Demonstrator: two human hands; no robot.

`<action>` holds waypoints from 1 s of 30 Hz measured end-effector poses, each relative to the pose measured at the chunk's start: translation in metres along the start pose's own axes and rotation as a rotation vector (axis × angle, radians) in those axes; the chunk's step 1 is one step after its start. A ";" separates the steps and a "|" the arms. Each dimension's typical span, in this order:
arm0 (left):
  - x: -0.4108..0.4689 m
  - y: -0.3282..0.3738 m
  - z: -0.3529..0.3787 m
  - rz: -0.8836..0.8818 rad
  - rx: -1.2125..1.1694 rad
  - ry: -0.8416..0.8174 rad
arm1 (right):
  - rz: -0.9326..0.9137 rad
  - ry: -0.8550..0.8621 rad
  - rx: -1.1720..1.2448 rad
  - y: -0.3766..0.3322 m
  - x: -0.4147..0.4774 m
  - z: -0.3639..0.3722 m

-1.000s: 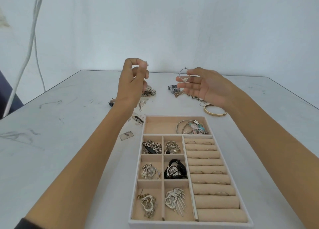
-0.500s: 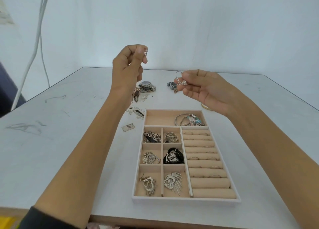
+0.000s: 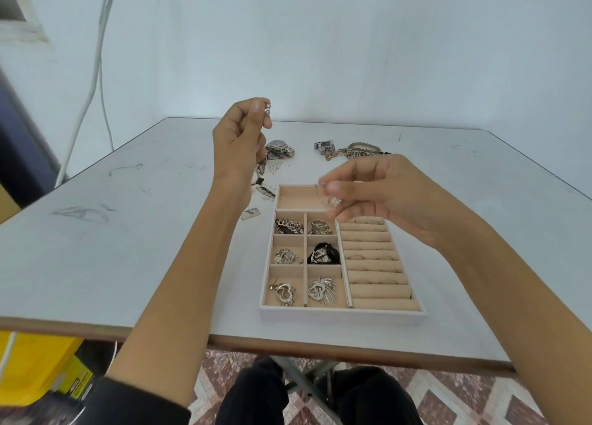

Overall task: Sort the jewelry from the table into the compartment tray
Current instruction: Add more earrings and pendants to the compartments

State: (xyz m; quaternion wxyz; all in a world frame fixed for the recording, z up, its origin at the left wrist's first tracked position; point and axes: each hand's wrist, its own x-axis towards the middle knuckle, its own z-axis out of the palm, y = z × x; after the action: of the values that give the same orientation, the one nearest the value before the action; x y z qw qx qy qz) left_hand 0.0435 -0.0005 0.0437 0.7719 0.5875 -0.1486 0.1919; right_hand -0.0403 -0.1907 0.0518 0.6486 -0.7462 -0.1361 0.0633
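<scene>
The desk (image 3: 128,248) top is smooth and dull, with dark scuff marks. The tray (image 3: 339,313) is lined with soft, matt beige cloth. The heart pendants (image 3: 283,293) inside are shiny metal. The watch (image 3: 278,147) is shiny metal too.

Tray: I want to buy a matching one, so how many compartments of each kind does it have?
Small square compartments: 6
Long top compartment: 1
Ring-roll section: 1
Total: 8
</scene>
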 end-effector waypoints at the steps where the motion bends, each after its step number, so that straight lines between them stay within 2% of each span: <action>1: -0.003 0.000 -0.001 -0.001 -0.005 0.004 | 0.010 -0.013 -0.047 0.000 -0.006 0.003; 8: -0.021 -0.001 -0.006 0.014 -0.004 0.023 | -0.002 -0.156 -0.531 -0.006 -0.031 0.026; 17: -0.028 -0.003 -0.010 -0.011 -0.015 0.014 | -0.007 -0.225 -1.140 -0.014 -0.032 0.051; 30: -0.030 -0.002 -0.010 -0.021 -0.008 0.015 | -0.068 -0.124 -1.226 -0.003 -0.034 0.053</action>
State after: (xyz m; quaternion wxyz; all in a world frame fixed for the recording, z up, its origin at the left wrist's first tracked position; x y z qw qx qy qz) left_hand 0.0183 0.0054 0.0260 0.7773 0.5845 -0.1376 0.1877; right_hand -0.0875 -0.1492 0.0441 0.0943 -0.9734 -0.2090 -0.0038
